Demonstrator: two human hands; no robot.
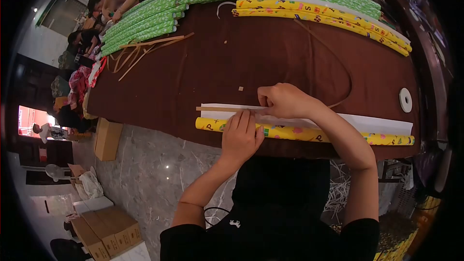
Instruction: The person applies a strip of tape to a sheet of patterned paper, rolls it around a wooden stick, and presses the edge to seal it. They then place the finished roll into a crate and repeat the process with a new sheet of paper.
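A yellow patterned paper roll point(299, 133) lies along the table's near edge, its white inner flap point(372, 123) spread out on the far side. A thin tan strip point(212, 109) runs along the flap's left part. My left hand point(240, 135) rests over the roll and flap, its fingers close together and pressing down near the strip. Just right of it, my right hand point(285, 100) is curled with fingers pinched at the strip; its fingertips are partly hidden.
Green rolls point(145, 19) and yellow rolls point(319, 14) lie at the back of the brown table point(203, 67). Loose tan strips point(130, 58) lie left, a white tape ring point(405, 100) right. Another person's arm point(126, 7) reaches in at the upper left.
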